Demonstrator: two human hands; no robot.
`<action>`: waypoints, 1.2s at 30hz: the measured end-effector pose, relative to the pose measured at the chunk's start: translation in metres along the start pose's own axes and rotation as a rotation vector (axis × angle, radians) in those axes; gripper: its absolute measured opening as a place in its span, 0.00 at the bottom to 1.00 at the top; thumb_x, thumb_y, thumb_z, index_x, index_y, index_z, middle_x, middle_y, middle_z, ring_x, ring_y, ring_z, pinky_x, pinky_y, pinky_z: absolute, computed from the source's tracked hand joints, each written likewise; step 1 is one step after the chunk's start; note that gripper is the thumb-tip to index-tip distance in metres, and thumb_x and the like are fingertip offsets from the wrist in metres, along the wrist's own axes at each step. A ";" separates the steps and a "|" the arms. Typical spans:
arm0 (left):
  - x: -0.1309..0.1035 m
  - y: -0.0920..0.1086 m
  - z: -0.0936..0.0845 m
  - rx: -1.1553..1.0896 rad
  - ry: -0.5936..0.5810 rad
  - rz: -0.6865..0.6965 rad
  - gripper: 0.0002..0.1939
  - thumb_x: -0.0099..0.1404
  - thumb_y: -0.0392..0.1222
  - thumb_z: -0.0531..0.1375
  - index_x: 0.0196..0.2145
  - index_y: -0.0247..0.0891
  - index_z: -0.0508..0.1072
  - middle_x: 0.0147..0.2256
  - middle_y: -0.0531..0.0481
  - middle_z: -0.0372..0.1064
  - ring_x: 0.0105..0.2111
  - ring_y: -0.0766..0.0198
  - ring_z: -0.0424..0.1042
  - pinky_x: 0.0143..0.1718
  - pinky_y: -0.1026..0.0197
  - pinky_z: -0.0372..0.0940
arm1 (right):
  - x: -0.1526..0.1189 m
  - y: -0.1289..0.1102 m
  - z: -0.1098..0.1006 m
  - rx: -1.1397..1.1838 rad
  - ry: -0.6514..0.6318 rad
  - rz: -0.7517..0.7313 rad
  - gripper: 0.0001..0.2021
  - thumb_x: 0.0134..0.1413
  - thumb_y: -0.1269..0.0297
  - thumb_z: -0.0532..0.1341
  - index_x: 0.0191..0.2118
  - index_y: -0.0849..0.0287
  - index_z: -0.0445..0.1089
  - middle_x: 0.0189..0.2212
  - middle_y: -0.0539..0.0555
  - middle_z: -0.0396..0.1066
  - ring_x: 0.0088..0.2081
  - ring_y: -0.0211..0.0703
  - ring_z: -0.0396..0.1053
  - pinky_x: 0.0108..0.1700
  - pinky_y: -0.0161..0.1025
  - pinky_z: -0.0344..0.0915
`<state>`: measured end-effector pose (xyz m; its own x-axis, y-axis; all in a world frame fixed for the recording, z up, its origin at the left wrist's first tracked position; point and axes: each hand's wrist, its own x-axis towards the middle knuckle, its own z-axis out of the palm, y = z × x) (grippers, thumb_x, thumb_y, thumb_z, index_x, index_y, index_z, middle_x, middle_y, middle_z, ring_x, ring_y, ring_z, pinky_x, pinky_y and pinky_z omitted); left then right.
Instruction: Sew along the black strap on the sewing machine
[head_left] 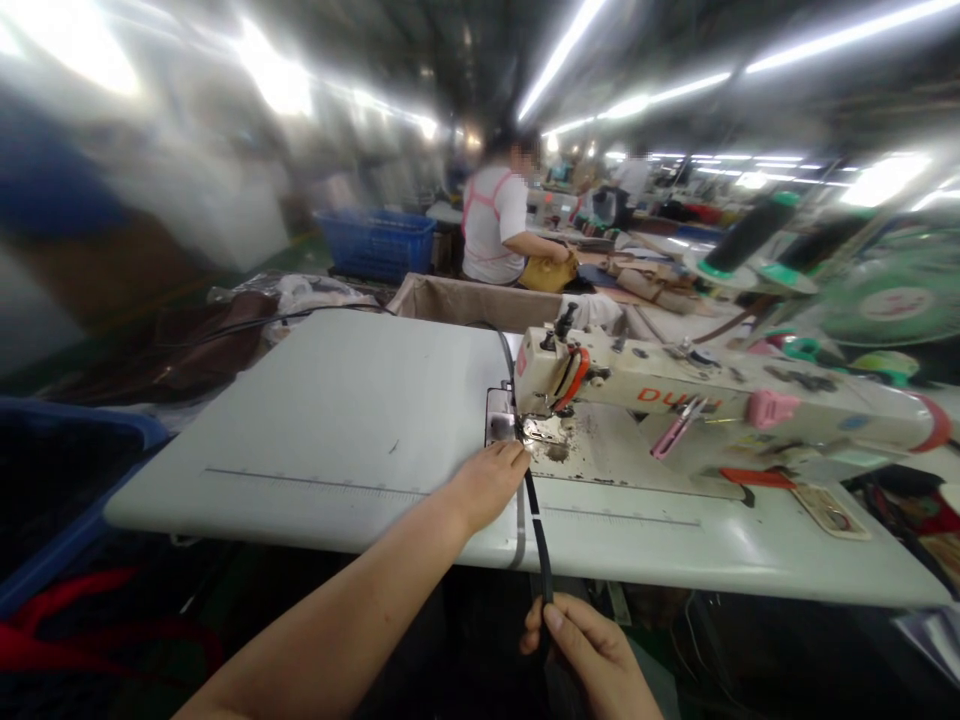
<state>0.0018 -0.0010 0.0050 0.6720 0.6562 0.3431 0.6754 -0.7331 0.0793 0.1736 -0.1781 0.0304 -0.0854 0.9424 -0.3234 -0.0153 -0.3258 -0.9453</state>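
Note:
A narrow black strap [543, 552] runs down from the needle area of a white sewing machine [622, 385] and over the table's front edge. My left hand [491, 487] lies at the presser foot, its fingers closed together on the strap; the fingertips are partly hidden beside the machine. Below the table edge, my right hand [589, 645] pinches the same strap between thumb and fingers. Behind the needle the strap carries on past the machine head towards the back of the table. A metal plate [500, 415] is set into the tabletop left of the needle.
The white table [360, 400] bears a printed ruler line. Pink-handled snips [675, 430] hang on the machine. Thread cones [754, 235] stand at right. A blue crate [82, 430] is at left, and brown material [217, 345] lies behind it. A person [495, 220] works beyond.

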 end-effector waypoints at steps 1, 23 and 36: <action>0.000 0.000 0.000 -0.005 -0.001 -0.004 0.14 0.73 0.26 0.53 0.52 0.33 0.71 0.53 0.38 0.73 0.54 0.53 0.75 0.61 0.51 0.68 | 0.000 0.000 0.000 -0.004 -0.004 -0.005 0.24 0.57 0.37 0.70 0.33 0.56 0.83 0.28 0.55 0.80 0.34 0.50 0.73 0.40 0.42 0.66; -0.002 -0.001 0.002 -0.051 0.004 -0.031 0.13 0.73 0.27 0.54 0.53 0.34 0.70 0.53 0.38 0.73 0.54 0.53 0.75 0.61 0.50 0.70 | -0.002 -0.004 -0.002 -0.079 -0.042 -0.044 0.26 0.63 0.38 0.65 0.26 0.56 0.80 0.27 0.54 0.77 0.35 0.51 0.71 0.42 0.42 0.64; -0.001 -0.001 0.006 0.002 0.030 -0.026 0.12 0.75 0.29 0.54 0.54 0.33 0.69 0.55 0.37 0.72 0.55 0.53 0.75 0.62 0.49 0.69 | -0.002 0.000 -0.002 -0.091 -0.074 -0.052 0.27 0.64 0.38 0.63 0.26 0.57 0.79 0.26 0.53 0.73 0.34 0.49 0.69 0.41 0.43 0.62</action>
<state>0.0023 0.0007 -0.0014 0.6452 0.6692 0.3687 0.6931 -0.7157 0.0861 0.1757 -0.1799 0.0307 -0.1606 0.9485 -0.2730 0.0686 -0.2652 -0.9617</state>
